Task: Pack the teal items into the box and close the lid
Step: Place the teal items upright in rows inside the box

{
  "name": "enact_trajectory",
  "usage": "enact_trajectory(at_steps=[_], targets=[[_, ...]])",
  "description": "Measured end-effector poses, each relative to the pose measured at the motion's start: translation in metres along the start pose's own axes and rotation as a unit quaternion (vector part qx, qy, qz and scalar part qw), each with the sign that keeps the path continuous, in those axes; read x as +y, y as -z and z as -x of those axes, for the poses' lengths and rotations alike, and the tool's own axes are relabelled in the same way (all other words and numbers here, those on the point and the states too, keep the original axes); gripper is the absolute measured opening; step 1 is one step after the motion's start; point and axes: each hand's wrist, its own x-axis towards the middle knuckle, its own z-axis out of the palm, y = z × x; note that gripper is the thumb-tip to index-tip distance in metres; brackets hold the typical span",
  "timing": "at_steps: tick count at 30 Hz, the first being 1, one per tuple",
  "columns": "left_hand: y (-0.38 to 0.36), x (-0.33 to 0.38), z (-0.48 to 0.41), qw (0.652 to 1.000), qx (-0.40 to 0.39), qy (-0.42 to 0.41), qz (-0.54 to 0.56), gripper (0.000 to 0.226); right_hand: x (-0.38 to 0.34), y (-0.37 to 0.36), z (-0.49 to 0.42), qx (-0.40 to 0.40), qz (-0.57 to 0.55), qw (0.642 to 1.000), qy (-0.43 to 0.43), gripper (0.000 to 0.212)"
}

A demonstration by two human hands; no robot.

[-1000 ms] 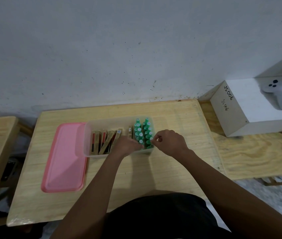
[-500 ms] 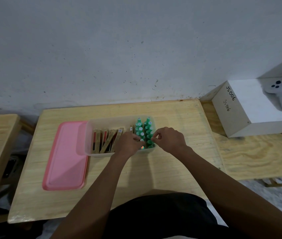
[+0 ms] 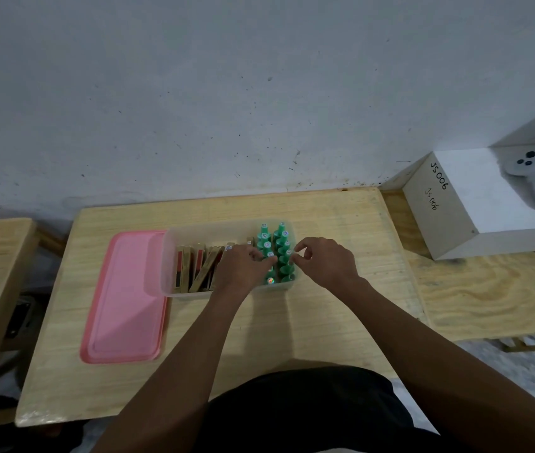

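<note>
While both hands meet at the right end of the box, the head view looks down on a pale, grainy wooden table [image 3: 325,322] set against a scuffed grey wall [image 3: 259,93]. The box [image 3: 169,250] is a long, round-cornered tub of frosted, translucent plastic, open on top. The teal items [image 3: 264,237], small glossy bottles with flared shoulders and round sticker-topped caps, stand upright in two close rows inside its right end. Flat packs [image 3: 194,269] in gold and red lean on edge in its left part.

The left hand [image 3: 240,269] reaches in from the near side, fingers curled down against the left teal row; whether its grip closes on a bottle I cannot tell. The right hand [image 3: 325,263] hovers over the right rim, its grip pinching thumb and forefinger at a cap in the right row.

The lid [image 3: 122,305], a smooth pink rounded rectangle with a raised border, lies flat on the table, its far right corner tucked under the box's left end. A matte white cube [image 3: 455,217] with handwritten marks carries a white controller [image 3: 534,181].
</note>
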Motion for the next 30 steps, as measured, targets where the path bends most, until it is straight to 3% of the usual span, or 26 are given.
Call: enact_trajectory(at_steps=[8,17,30], targets=[[-0.009,0.005,0.001,0.998,0.049,-0.017,-0.021,0.04,-0.009,-0.006,-0.006,0.005,0.021,1.0,-0.01,0.025],[-0.008,0.004,0.002,0.997,0.059,-0.026,-0.032,0.025,-0.009,-0.008,-0.009,-0.004,0.024,1.0,-0.006,0.02],[-0.003,0.008,0.003,0.999,0.048,-0.008,-0.017,0.022,-0.011,-0.003,-0.013,-0.029,0.032,0.999,-0.005,0.017]])
